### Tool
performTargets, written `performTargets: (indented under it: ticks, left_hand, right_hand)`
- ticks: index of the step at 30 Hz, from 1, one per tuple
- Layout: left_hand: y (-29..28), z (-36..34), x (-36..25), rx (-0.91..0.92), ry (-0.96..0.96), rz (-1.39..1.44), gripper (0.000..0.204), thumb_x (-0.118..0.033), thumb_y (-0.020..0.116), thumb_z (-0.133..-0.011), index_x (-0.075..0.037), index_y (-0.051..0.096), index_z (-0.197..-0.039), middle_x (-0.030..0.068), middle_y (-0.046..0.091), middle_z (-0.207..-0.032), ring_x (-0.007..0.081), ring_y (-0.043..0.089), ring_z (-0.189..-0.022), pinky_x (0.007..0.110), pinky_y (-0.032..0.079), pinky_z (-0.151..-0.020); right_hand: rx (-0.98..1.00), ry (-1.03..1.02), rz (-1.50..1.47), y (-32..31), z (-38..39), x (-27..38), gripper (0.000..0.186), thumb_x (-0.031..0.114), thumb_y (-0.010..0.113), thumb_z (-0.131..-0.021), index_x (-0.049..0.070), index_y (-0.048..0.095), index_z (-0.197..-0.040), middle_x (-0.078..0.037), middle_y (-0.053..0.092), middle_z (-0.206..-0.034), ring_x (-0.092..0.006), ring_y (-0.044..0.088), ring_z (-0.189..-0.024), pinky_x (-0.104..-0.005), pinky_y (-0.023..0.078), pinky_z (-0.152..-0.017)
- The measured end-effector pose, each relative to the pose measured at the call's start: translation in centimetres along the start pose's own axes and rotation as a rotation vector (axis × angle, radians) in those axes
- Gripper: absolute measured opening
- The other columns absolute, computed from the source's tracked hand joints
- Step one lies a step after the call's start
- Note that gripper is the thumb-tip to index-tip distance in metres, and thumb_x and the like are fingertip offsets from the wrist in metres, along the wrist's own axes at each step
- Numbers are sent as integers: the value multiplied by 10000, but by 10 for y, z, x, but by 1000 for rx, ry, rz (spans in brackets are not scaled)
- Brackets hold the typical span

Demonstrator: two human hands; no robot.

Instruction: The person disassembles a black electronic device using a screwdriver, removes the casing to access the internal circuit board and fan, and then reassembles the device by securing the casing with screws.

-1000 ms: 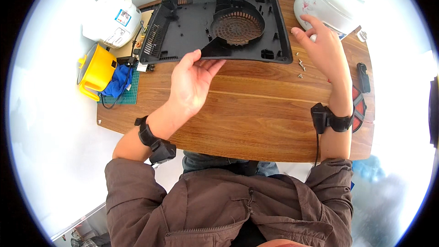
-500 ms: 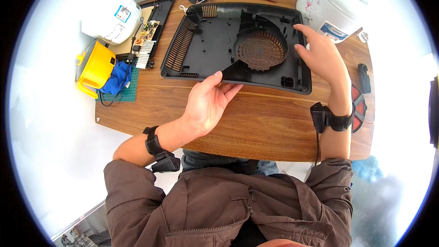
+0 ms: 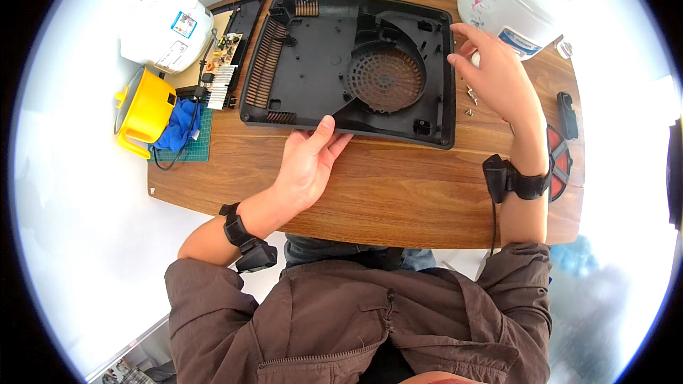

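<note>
Black vented plastic housing shell (image 3: 331,64) held at its near rim in the grip of the left hand (image 3: 304,165), over the table (image 3: 384,192) toward its far edge, right hand (image 3: 492,75) set with parted grip by the shell's right rim, contact indiscernible, screws (image 3: 469,112) scattered nearby

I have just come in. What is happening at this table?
A person's left hand grips the near edge of a black plastic housing, its inner side, with a round vent grille, facing up. The right hand is by the housing's right edge; whether it touches is unclear. Loose screws lie on the wooden table; a circuit board is at left.
</note>
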State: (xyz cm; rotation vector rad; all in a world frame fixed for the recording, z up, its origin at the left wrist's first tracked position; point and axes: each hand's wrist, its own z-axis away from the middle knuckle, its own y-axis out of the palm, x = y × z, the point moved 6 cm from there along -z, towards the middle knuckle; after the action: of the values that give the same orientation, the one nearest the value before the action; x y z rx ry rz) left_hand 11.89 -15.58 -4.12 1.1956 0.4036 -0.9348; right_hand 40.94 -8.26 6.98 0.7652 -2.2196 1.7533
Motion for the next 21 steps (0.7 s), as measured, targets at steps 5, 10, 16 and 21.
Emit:
performTargets:
  ticks: [5, 10, 16, 21]
  left_hand:
    - [-4, 3, -1, -27, -13, -16, 346, -216, 625, -1053, 19, 557, -1298, 114, 631, -1318, 229, 610, -1230, 413, 479, -1166]
    - [-3, 4, 5, 15, -102, -61, 388, -241, 651, -1040, 32, 522, -1284, 134, 610, -1246, 260, 613, -1230, 429, 502, -1144]
    - [3, 21, -6, 34, -334, -227, 424, -361, 468, -1117, 46, 511, -1226, 247, 627, -1208, 368, 654, -1186, 447, 554, -1044]
    - [23, 39, -26, 308, -658, -610, 385, -366, 467, -1112, 7, 519, -1190, 192, 678, -1066, 282, 754, -836, 378, 643, -667]
  right_hand:
    - [-18, -4, -24, -6, -1, -4, 421, 249, 687, -957, 63, 644, -1332, -155, 706, -963, -341, 665, -929, -444, 519, -861]
    - [-10, 0, -5, -9, -1, 0, 416, 246, 677, -961, 50, 644, -1328, -173, 723, -977, -346, 679, -937, -434, 526, -851]
    - [106, 87, -93, -5, -1, -2, 425, 218, 665, -962, 1, 627, -1326, -224, 741, -934, -402, 708, -881, -463, 551, -818]
    - [151, 35, 43, 22, 1, -11, 435, 165, 673, -942, 1, 600, -1337, -270, 728, -971, -454, 688, -977, -514, 552, -875]
